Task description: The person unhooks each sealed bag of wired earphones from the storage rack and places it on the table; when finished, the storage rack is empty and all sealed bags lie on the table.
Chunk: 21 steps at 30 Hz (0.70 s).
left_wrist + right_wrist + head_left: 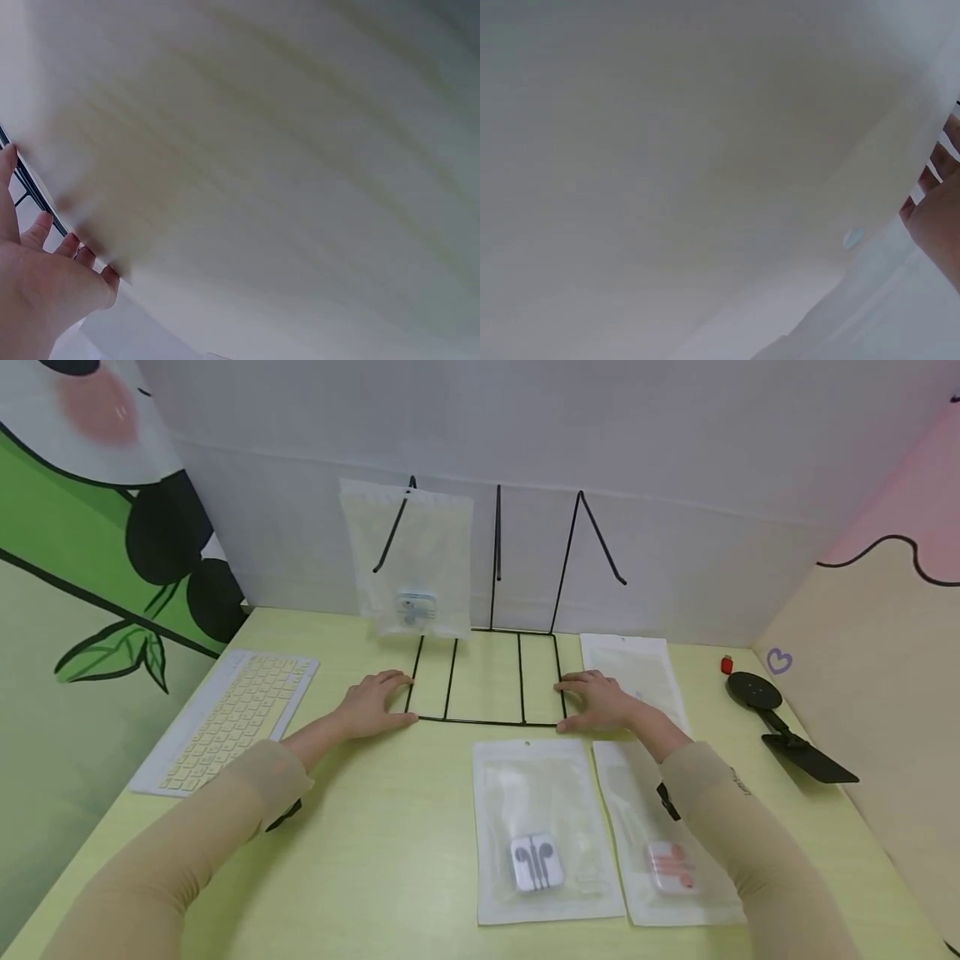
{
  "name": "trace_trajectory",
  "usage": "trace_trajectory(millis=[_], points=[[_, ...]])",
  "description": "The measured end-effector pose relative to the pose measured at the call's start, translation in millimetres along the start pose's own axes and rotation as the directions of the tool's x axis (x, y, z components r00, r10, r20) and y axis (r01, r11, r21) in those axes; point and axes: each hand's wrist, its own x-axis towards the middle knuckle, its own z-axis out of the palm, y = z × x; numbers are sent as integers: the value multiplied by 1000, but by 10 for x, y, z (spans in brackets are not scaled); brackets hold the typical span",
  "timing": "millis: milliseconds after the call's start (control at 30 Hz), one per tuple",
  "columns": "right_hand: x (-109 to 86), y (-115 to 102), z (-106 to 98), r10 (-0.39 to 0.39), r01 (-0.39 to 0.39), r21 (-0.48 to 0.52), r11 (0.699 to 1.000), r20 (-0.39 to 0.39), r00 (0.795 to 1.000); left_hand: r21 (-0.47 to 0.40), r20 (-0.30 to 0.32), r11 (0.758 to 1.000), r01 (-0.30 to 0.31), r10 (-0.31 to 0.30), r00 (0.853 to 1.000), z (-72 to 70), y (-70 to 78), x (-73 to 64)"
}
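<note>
A black wire display rack stands on the table with its hooks facing me. My left hand rests at the left side of its base, fingers and thumb extended to the wire. At the base's right side, my right hand touches the wire in the same way. A white pouch with a boxed blue-and-white item hangs on the left hook. In the left wrist view, the left hand shows fairly straight fingers. The right wrist view catches only part of the right hand.
Two pouches of boxed earphones, one grey and one red, lie in front. Another pouch lies behind my right hand. A white keyboard is at left; a black folding stand and red piece are at right.
</note>
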Motion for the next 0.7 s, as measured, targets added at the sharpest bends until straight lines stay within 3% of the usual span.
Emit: trace_trajectory(millis=[300, 700], points=[[29, 26, 15, 29, -29, -15, 999, 5, 1000, -16, 38, 1000, 3, -3, 999, -51, 39, -5], [15, 3, 45, 39, -39, -23, 999, -1, 999, -160, 148, 987, 6, 18, 989, -214, 25, 57]])
